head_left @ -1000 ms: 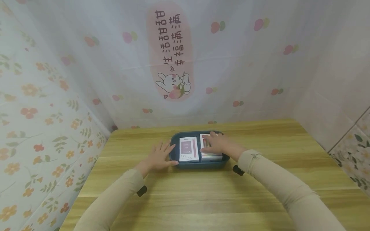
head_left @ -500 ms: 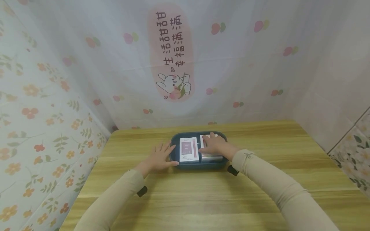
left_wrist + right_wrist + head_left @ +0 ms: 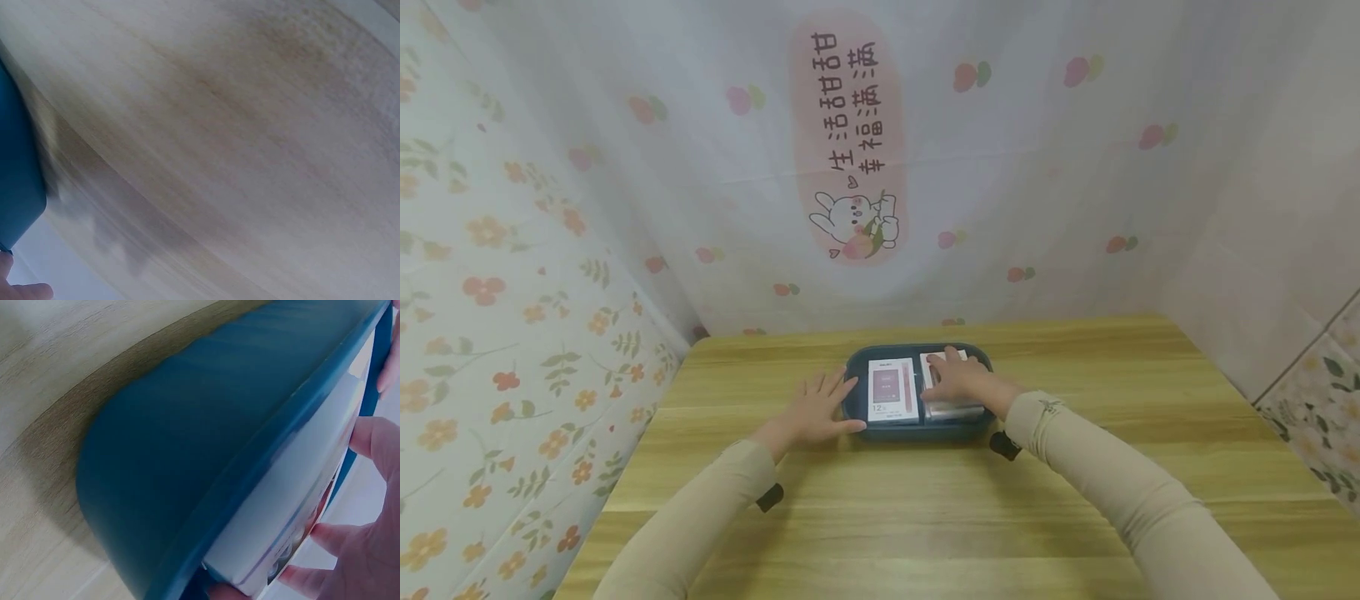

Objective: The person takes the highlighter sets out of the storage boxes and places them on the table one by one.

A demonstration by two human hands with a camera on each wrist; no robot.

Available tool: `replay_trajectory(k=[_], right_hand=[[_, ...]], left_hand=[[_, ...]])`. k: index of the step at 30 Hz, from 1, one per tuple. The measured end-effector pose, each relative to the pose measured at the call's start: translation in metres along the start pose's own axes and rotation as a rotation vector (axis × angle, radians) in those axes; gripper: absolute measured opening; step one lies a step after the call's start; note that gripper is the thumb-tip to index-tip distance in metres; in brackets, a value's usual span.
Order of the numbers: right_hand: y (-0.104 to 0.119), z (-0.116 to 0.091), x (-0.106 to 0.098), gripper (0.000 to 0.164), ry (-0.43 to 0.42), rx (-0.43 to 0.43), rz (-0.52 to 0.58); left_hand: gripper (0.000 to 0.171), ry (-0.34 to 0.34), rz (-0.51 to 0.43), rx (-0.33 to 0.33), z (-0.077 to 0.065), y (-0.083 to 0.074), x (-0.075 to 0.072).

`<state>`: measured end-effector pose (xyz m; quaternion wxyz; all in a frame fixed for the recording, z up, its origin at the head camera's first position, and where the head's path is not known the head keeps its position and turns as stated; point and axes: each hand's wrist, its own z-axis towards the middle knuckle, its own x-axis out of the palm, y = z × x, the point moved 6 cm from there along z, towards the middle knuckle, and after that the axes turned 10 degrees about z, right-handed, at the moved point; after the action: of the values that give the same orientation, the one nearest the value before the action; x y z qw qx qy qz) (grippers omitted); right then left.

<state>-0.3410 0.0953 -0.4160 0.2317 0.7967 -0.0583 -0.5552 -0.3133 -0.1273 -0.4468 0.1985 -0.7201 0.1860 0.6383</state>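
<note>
A dark blue divided container [image 3: 887,433] stands near the table's far edge. In its left compartment lies a flat white box [image 3: 907,415] with a purple panel and the number 12. The left hand [image 3: 812,410], fingers spread, rests against the container's left end. Over the right compartment, the right hand [image 3: 961,379] holds a second white box [image 3: 955,412] with a coloured picture on top. In the right wrist view, the thumb [image 3: 367,434] touches this box towards one end, and a fingertip [image 3: 228,592] lies at the other; further fingers touch its top. The hand partly hides it.
The wood-grain table [image 3: 880,517] extends in front of and beside the container. A white printed curtain [image 3: 1037,192] hangs behind, with floral cloth [image 3: 512,350] at the left. Black wrist devices [image 3: 1003,446] sit under both forearms.
The right hand and forearm have shifted slightly left over the second box within the last second. The left hand keeps its place at the container's left end.
</note>
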Motion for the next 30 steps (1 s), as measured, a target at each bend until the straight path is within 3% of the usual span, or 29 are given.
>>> replay_trajectory(k=[11, 30], right_hand=[[0.0028, -0.0046, -0.0017, 0.070, -0.030, 0.043, 0.045], [0.0018, -0.0037, -0.0036, 0.071, -0.047, 0.020, 0.026]], left_hand=[[0.087, 0.002, -0.007, -0.004, -0.0009, -0.0004, 0.0003], [0.085, 0.003, -0.010, -0.006, -0.0015, -0.0011, -0.0007]])
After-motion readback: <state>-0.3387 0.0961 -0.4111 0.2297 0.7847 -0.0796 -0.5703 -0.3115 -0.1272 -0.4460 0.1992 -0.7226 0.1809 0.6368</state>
